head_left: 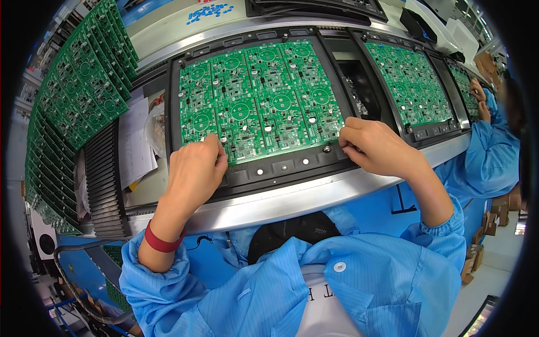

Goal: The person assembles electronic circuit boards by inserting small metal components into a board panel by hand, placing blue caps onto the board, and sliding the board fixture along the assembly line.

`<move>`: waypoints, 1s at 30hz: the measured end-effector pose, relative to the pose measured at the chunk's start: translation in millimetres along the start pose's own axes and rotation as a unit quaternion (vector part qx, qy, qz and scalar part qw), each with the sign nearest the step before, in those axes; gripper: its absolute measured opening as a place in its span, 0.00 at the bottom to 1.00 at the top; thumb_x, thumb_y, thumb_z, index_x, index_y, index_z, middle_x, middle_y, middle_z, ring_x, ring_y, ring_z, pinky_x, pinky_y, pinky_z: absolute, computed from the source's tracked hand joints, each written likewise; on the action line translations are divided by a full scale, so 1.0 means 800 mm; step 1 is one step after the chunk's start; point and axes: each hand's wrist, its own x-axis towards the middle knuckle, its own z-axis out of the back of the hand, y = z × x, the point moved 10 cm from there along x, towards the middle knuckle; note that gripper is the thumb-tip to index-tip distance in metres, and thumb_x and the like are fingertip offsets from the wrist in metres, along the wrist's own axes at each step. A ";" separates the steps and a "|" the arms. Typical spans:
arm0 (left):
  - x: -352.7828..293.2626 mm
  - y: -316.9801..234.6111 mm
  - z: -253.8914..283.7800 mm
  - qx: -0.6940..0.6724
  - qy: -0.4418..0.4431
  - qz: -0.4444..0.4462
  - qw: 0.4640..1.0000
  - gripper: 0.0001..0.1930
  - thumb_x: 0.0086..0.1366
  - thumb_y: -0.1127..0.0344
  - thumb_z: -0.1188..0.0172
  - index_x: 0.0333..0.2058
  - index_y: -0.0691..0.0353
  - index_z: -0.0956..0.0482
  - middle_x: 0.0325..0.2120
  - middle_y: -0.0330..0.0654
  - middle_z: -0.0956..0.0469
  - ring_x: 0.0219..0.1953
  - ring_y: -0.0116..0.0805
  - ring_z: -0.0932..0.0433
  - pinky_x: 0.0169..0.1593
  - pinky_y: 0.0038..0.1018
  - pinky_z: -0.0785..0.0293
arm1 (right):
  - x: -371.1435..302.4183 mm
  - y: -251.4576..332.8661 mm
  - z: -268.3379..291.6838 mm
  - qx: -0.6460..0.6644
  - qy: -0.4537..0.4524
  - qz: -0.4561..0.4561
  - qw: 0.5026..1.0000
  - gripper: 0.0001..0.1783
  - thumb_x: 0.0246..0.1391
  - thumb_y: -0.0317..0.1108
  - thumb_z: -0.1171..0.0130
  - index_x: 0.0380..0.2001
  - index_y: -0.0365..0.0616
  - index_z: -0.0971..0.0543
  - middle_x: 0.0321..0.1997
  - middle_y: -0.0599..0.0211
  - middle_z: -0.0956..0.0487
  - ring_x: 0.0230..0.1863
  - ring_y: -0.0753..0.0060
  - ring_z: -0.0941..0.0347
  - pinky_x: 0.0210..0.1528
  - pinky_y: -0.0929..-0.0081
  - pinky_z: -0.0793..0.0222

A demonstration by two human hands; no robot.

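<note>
A green circuit board panel (pixel 261 106), dotted with small parts and marked with circles, lies flat in a black frame (pixel 269 174). At its near left corner is my left hand (pixel 196 168), fingers curled and pressed together. My right hand (pixel 373 143) is pinched closed over the near right corner. What either set of fingertips holds, if anything, is hidden behind the fingers. Beside the right fingers a small round metal knob (pixel 327 149) stands on the frame. A red band (pixel 163 238) circles my left wrist.
Upright green boards (pixel 78 84) stand at the left near a black slotted rack (pixel 105 182). Paper sheets (pixel 135 140) lie beside it. Another framed board panel (pixel 409 84) is further right, where a co-worker's hands (pixel 479 98) touch another board. Blue pieces (pixel 209 13) lie at the back.
</note>
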 end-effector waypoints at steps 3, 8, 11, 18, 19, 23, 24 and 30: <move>0.001 -0.002 -0.001 0.003 0.001 0.000 1.000 0.04 0.47 0.73 0.47 0.20 0.65 0.32 0.12 0.46 0.29 0.14 0.46 0.30 0.20 0.33 0.36 | -0.001 -0.006 -0.002 0.019 0.000 0.005 1.000 0.03 0.41 0.23 0.48 0.23 0.38 0.30 0.26 0.61 0.30 0.22 0.59 0.33 0.26 0.68 0.35; 0.001 -0.002 -0.003 0.011 0.002 0.004 1.000 0.04 0.47 0.73 0.46 0.20 0.65 0.32 0.12 0.46 0.29 0.14 0.46 0.30 0.20 0.33 0.35 | -0.002 -0.010 -0.004 0.049 -0.017 0.028 0.998 0.03 0.41 0.22 0.48 0.23 0.38 0.30 0.25 0.63 0.31 0.21 0.64 0.35 0.25 0.72 0.37; 0.000 -0.001 -0.002 0.010 -0.007 0.013 1.000 0.04 0.46 0.73 0.46 0.20 0.65 0.32 0.12 0.46 0.29 0.14 0.46 0.30 0.20 0.33 0.35 | -0.002 -0.008 0.000 0.028 -0.045 0.024 0.998 0.03 0.42 0.21 0.48 0.24 0.38 0.30 0.25 0.65 0.29 0.21 0.69 0.35 0.25 0.73 0.38; -0.004 -0.002 0.001 0.000 -0.025 0.017 1.000 0.03 0.47 0.74 0.47 0.22 0.64 0.32 0.12 0.46 0.28 0.14 0.46 0.30 0.19 0.34 0.35 | 0.010 -0.026 0.025 0.302 -0.132 -0.084 0.940 0.03 0.44 0.19 0.49 0.25 0.36 0.29 0.22 0.68 0.28 0.21 0.79 0.34 0.24 0.82 0.36; -0.004 -0.003 0.002 -0.009 -0.030 0.015 0.999 0.04 0.47 0.74 0.47 0.22 0.64 0.32 0.12 0.46 0.28 0.14 0.46 0.30 0.19 0.34 0.35 | 0.014 -0.027 0.022 0.358 -0.134 -0.091 0.920 0.03 0.45 0.19 0.49 0.25 0.36 0.29 0.22 0.69 0.28 0.21 0.80 0.34 0.24 0.84 0.36; -0.007 -0.003 0.004 -0.024 -0.038 0.013 0.999 0.04 0.47 0.74 0.47 0.23 0.64 0.33 0.13 0.46 0.28 0.14 0.46 0.30 0.19 0.34 0.35 | 0.031 -0.022 0.012 0.478 -0.129 -0.098 0.863 0.02 0.45 0.19 0.49 0.25 0.36 0.29 0.20 0.69 0.28 0.20 0.82 0.33 0.24 0.87 0.35; -0.008 -0.004 0.004 -0.023 -0.035 0.012 0.999 0.04 0.48 0.74 0.47 0.24 0.64 0.33 0.13 0.46 0.28 0.14 0.46 0.30 0.19 0.34 0.35 | 0.036 -0.018 0.010 0.488 -0.121 -0.095 0.859 0.02 0.45 0.19 0.50 0.25 0.36 0.29 0.20 0.69 0.28 0.20 0.81 0.33 0.24 0.87 0.34; -0.009 -0.007 0.002 0.019 -0.025 0.008 0.999 0.05 0.48 0.75 0.47 0.25 0.65 0.34 0.13 0.46 0.28 0.14 0.46 0.30 0.19 0.34 0.35 | 0.053 -0.006 0.004 0.478 -0.092 -0.074 0.870 0.03 0.44 0.18 0.50 0.24 0.36 0.29 0.20 0.67 0.27 0.19 0.80 0.31 0.24 0.87 0.32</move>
